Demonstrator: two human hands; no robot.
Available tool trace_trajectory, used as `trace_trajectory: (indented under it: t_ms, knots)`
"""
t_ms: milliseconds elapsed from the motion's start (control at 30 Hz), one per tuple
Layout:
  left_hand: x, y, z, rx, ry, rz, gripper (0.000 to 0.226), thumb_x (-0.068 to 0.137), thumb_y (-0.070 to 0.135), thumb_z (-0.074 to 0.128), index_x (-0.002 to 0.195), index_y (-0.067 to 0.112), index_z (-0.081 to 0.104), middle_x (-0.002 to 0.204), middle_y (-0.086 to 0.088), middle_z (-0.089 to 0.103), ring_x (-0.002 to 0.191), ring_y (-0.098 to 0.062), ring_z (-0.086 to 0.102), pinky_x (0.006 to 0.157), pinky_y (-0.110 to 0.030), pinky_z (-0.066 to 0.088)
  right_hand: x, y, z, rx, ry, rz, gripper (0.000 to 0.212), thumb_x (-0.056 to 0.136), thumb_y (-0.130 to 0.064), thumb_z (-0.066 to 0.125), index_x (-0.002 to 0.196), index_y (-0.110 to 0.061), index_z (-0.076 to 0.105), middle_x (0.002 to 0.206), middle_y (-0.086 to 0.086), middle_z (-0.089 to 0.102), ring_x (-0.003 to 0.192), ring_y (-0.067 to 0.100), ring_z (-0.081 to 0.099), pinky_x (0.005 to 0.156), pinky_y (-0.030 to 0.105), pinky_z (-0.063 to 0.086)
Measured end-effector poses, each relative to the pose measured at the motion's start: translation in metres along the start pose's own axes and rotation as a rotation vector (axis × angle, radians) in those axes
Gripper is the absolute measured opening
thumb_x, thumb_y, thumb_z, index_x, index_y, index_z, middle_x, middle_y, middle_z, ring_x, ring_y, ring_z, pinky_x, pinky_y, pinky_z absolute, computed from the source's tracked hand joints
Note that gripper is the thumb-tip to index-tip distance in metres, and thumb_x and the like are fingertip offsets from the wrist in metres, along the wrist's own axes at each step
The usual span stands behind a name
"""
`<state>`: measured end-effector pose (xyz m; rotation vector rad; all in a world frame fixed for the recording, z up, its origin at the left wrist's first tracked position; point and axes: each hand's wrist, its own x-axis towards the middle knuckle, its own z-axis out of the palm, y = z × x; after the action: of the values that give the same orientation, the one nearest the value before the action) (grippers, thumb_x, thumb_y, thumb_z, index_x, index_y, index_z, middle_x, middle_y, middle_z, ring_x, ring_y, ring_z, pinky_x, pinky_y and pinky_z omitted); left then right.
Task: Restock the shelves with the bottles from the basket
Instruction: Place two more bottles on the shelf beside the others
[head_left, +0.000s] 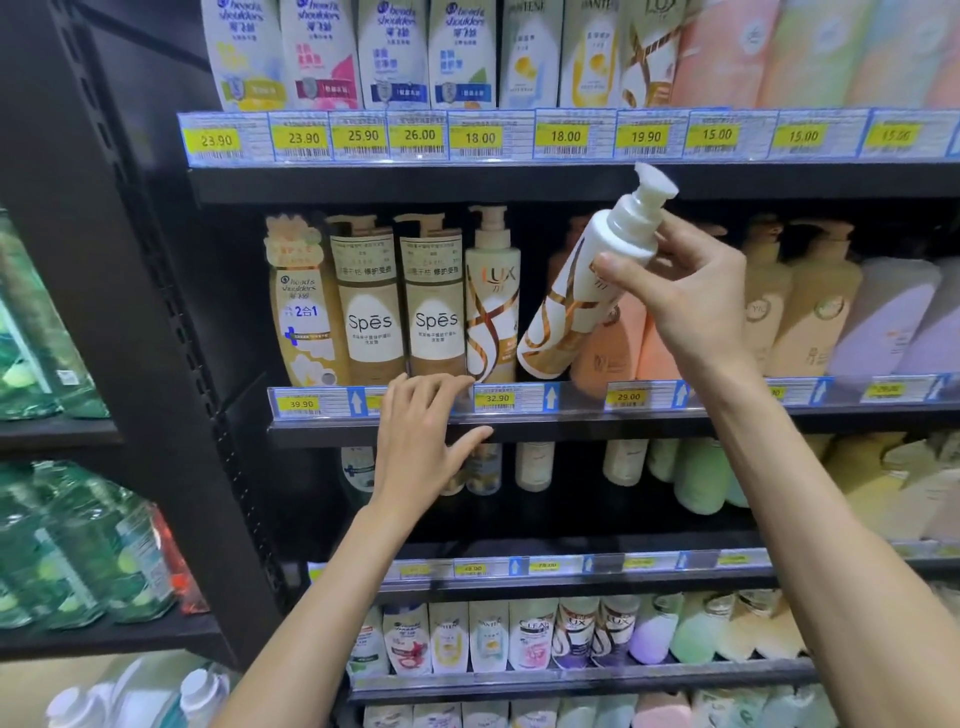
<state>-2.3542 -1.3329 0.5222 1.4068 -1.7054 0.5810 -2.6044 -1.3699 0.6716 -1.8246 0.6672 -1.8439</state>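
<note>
Head: right hand (691, 301) grips glossy cylindrical bottle (582, 291)

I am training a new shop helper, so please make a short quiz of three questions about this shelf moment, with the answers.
1. True or false: the right hand holds the white pump bottle upright.
2. Which price is under the LUX bottle standing on the shelf? A 39.90, B 32.90, C 29.00.
3. What does the left hand hold?
Key: 1 false, it is tilted; 2 B; 3 nothing, its fingers are open.
</note>
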Motion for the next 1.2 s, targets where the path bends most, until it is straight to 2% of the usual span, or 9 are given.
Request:
trace_trajectory:
  t_ms: [67,300,400,567,767,933,1000,1100,1200]
  knots:
    - [0.000,-0.001,0.001,0.002,0.006,0.001,0.053,0.084,0.048,0.074,0.127,0.021,0.061,0.115,0.003,0.061,0.110,-0.021,0.051,0.115,-0.043,0.032,0.002,0.003,0.003,-0.024,-0.046,0.013,0.054,0.075,-0.020,0.086,0.126,-0.017,0.069,0.116,-0.006,0.074,0.107,0.015,0.070,0.095,0.041,0.056]
    - [-0.001,-0.002,0.005,0.010,0.022,-0.008,0.054,0.083,0.049,0.076,0.127,0.022,0.061,0.115,0.004,0.061,0.111,-0.020,0.051,0.112,-0.044,0.035,0.000,0.018,0.011,-0.085,-0.123,0.064,0.056,0.076,-0.018,0.086,0.128,-0.012,0.067,0.116,-0.006,0.073,0.106,0.010,0.070,0.091,0.037,0.058]
    - [-0.001,-0.002,0.006,0.012,0.026,-0.009,0.054,0.083,0.049,0.077,0.128,0.022,0.061,0.115,0.004,0.061,0.111,-0.020,0.051,0.113,-0.043,0.033,-0.001,0.020,0.015,-0.124,-0.129,0.054,0.056,0.075,-0.022,0.087,0.127,-0.015,0.068,0.116,-0.009,0.073,0.105,0.006,0.069,0.091,0.032,0.057]
    - [-0.002,0.001,0.005,0.000,0.034,-0.021,0.053,0.083,0.045,0.079,0.127,0.021,0.062,0.115,0.004,0.061,0.111,-0.020,0.052,0.116,-0.043,0.031,0.000,0.025,0.016,-0.187,-0.091,0.046,0.051,0.077,-0.027,0.085,0.124,-0.015,0.069,0.117,-0.009,0.072,0.110,0.003,0.065,0.099,0.036,0.053]
    - [-0.002,0.001,0.004,-0.005,0.022,-0.033,0.053,0.083,0.045,0.079,0.127,0.021,0.062,0.116,0.004,0.061,0.113,-0.019,0.051,0.116,-0.043,0.032,0.012,0.021,0.023,-0.325,-0.126,0.098,0.051,0.074,-0.033,0.087,0.116,-0.016,0.063,0.109,-0.009,0.070,0.098,0.000,0.067,0.086,0.027,0.058]
    - [-0.001,0.002,0.002,-0.018,0.016,-0.045,0.052,0.083,0.045,0.079,0.127,0.021,0.062,0.116,0.004,0.062,0.113,-0.019,0.051,0.116,-0.041,0.030,0.021,0.014,0.033,-0.595,-0.122,0.054,0.048,0.073,-0.051,0.080,0.100,-0.012,0.071,0.097,0.001,0.073,0.095,0.019,0.065,0.082,0.046,0.054]
    - [-0.001,0.003,0.002,-0.018,0.015,-0.045,0.052,0.083,0.045,0.078,0.127,0.021,0.063,0.115,0.004,0.062,0.113,-0.019,0.051,0.116,-0.041,0.031,0.025,0.012,0.038,-0.692,-0.131,0.065,0.045,0.074,-0.056,0.076,0.091,-0.015,0.069,0.089,0.001,0.070,0.089,0.022,0.064,0.073,0.044,0.054]
    - [-0.002,0.003,0.002,-0.024,0.016,-0.044,0.052,0.084,0.045,0.078,0.127,0.020,0.063,0.116,0.004,0.062,0.113,-0.019,0.052,0.116,-0.041,0.031,0.029,0.013,0.043,-0.772,-0.115,0.070,0.050,0.075,-0.055,0.077,0.061,-0.019,0.045,0.063,-0.005,0.051,0.062,0.019,0.048,0.050,0.033,0.033]
    - [-0.002,0.003,0.001,-0.026,0.014,-0.045,0.052,0.084,0.044,0.079,0.127,0.020,0.063,0.116,0.004,0.062,0.114,-0.019,0.052,0.116,-0.044,0.032,0.035,0.015,0.046,-0.753,-0.107,0.093,0.060,0.075,-0.049,0.081,0.056,-0.016,0.034,0.054,-0.005,0.039,0.049,0.012,0.033,0.045,0.032,0.022]
